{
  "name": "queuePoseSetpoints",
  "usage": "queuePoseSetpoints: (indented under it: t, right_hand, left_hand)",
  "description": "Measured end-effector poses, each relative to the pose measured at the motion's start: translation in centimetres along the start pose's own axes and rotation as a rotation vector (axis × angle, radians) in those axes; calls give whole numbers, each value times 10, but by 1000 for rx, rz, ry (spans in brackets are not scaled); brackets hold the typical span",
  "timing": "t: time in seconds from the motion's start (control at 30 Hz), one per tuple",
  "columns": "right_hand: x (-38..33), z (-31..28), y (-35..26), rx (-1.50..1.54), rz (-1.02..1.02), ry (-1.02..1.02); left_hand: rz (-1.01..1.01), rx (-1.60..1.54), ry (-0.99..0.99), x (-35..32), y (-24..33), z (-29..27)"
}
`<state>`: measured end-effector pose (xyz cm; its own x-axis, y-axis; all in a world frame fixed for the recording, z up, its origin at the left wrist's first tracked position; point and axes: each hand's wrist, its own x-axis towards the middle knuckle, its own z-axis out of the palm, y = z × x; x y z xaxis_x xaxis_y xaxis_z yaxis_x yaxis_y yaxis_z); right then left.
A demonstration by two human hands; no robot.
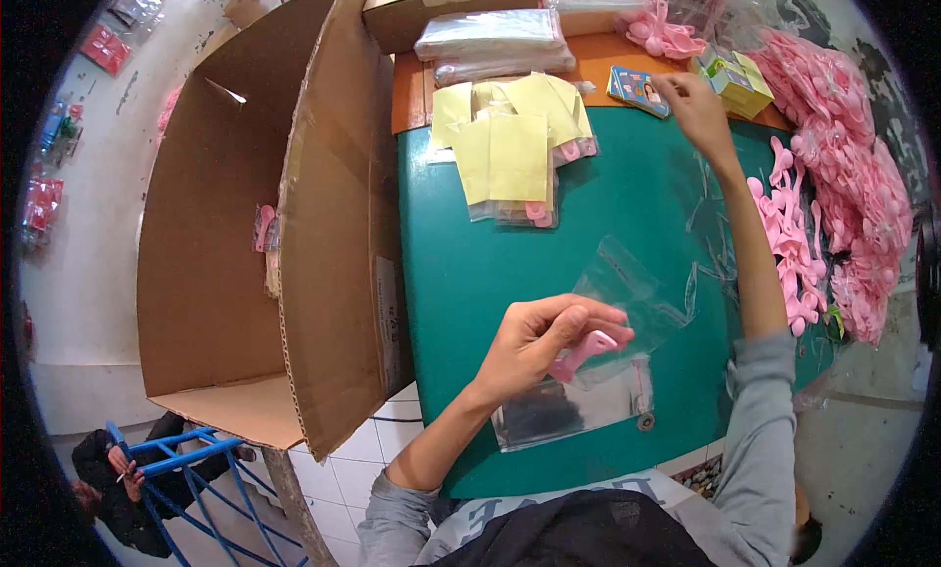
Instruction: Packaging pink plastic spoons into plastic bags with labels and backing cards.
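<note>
My left hand (534, 346) is closed round a pink plastic spoon (591, 345), whose end pokes out below the thumb. A clear plastic bag (627, 283) spreads just beyond those fingers; whether they grip it too, I cannot tell. Stretched to the far side of the table, my right hand (698, 111) has its fingertips pinched at the right edge of a small pile of blue printed cards (637, 91). Under the left hand, a stack of clear bags (578, 410) lies near the front edge.
A tall open carton (338, 244) stands left of the green table (461, 283). Packed bags with yellow cards (505, 155) lie behind. Loose pink spoons (784, 224) and bulging bags of spoons (833, 146) cover the right. A yellow-green box (740, 85) sits beside my right hand.
</note>
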<state>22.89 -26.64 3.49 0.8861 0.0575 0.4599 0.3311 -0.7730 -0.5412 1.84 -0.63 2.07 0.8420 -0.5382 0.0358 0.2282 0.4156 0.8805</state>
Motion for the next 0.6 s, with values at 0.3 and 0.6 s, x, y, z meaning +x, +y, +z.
queuePoseSetpoints:
  t: [0.3, 0.6]
  right_hand:
    - [37, 38, 97, -402, 95, 228]
    - [-72, -43, -42, 195, 92, -239]
  left_hand:
    - [-87, 12, 58, 2, 2, -7]
    - [-215, 58, 121, 5, -2, -5]
